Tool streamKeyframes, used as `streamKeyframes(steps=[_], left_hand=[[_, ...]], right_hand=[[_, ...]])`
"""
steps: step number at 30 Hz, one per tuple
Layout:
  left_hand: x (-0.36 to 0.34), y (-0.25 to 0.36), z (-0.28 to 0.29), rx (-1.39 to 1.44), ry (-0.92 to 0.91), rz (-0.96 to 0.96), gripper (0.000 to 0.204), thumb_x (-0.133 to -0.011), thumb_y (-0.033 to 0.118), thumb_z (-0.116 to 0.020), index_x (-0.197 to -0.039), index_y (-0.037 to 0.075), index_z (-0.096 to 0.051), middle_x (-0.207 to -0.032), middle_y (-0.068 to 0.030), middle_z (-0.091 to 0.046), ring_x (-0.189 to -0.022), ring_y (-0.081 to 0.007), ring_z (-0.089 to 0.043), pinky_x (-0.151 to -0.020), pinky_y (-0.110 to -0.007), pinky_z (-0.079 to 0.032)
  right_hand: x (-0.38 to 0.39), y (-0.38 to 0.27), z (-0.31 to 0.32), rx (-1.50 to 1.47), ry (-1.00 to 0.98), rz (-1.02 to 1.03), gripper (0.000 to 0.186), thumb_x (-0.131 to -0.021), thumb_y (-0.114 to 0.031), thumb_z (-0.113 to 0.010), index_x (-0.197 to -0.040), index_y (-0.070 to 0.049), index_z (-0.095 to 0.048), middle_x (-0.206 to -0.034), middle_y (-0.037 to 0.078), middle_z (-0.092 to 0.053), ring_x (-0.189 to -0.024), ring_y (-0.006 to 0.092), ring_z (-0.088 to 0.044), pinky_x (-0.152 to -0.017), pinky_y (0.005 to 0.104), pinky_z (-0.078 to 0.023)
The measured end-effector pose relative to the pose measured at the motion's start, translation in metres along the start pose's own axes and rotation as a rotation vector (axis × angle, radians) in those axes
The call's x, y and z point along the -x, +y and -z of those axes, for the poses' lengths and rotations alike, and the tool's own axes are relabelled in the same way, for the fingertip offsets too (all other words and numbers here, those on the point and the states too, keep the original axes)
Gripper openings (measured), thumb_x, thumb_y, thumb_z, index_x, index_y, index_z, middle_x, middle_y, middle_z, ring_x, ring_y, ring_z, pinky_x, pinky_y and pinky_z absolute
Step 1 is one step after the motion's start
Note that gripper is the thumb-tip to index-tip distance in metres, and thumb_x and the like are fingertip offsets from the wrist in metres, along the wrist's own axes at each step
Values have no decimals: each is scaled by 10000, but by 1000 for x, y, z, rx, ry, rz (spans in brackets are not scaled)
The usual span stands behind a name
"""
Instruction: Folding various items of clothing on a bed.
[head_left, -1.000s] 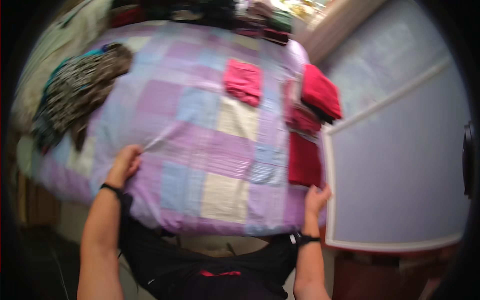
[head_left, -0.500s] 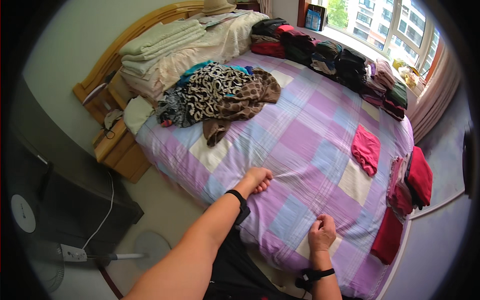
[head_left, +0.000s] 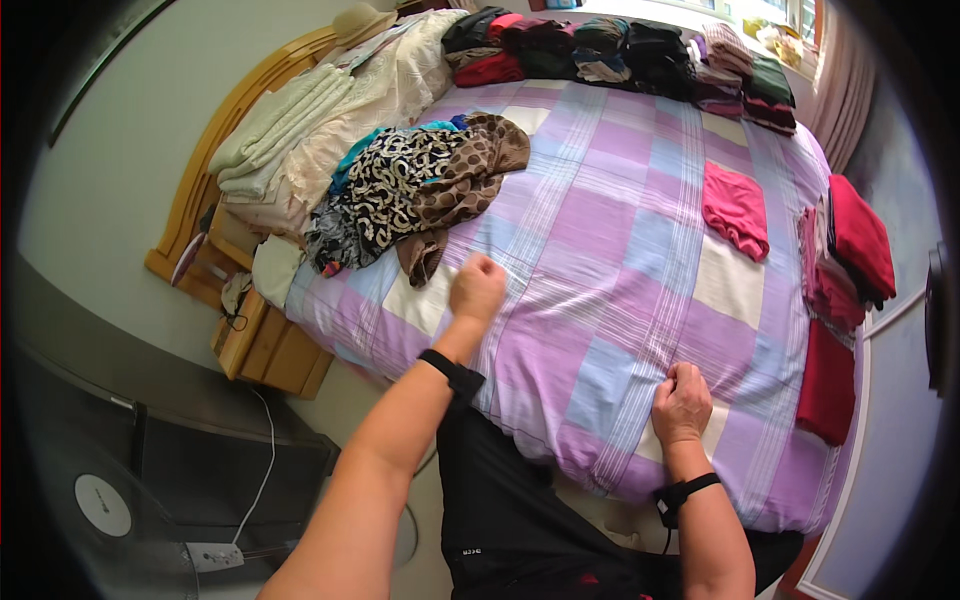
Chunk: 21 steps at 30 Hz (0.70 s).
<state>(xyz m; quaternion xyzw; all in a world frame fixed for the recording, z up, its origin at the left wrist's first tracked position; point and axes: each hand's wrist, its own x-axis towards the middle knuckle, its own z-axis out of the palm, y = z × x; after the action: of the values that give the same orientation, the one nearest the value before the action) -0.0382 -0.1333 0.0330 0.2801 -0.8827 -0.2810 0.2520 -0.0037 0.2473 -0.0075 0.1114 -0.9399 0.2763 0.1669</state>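
My left hand [head_left: 478,288] is closed in a fist over the left part of the bedspread, with no object showing in it. It is nearest to a loose heap of patterned clothes [head_left: 400,190], black-and-cream and brown spotted, with some turquoise cloth. My right hand [head_left: 683,402] is lower, over the near edge of the purple, blue and cream checked bedspread [head_left: 590,215]. Its fingers curl under, and nothing shows in them. Beyond it lies a folded pink garment [head_left: 735,208]. Both wrists wear black straps.
Folded clothes [head_left: 655,65] line the far edge by the window. A pink and red stack [head_left: 850,245] sits at the right edge, above a dark red cloth [head_left: 826,385]. Folded quilts [head_left: 285,125] lie along the wooden headboard. A nightstand [head_left: 270,345] and a fan [head_left: 103,505] are at left.
My left hand has moved away from me, closer to the heap of clothes. The right hand keeps its place over the near bedspread. The view has tilted down, so the window shows less.
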Motion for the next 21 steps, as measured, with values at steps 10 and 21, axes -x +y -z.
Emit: streamKeyframes(steps=[10, 21], left_hand=[[-49, -85, 64, -365, -72, 127, 254, -896, 187, -649, -1107, 50, -689, -1083, -198, -721, -1032, -398, -685, -865, -483, -535], [167, 88, 29, 526, -1263, -325, 148, -899, -15, -640, -1044, 10, -654, -985, -94, -678, -939, -210, -644, -834, -338, -513]], right_hand=[[3, 5, 3, 1, -1, -33, 82, -812, -110, -591, -882, -110, -549, -853, 86, -579, -826, 314, -608, -743, 449, -496], [2, 8, 6, -21, -6, -59, 64, -809, -118, -591, -858, -115, -550, -834, 85, -579, -825, 312, -609, -748, 451, -493]])
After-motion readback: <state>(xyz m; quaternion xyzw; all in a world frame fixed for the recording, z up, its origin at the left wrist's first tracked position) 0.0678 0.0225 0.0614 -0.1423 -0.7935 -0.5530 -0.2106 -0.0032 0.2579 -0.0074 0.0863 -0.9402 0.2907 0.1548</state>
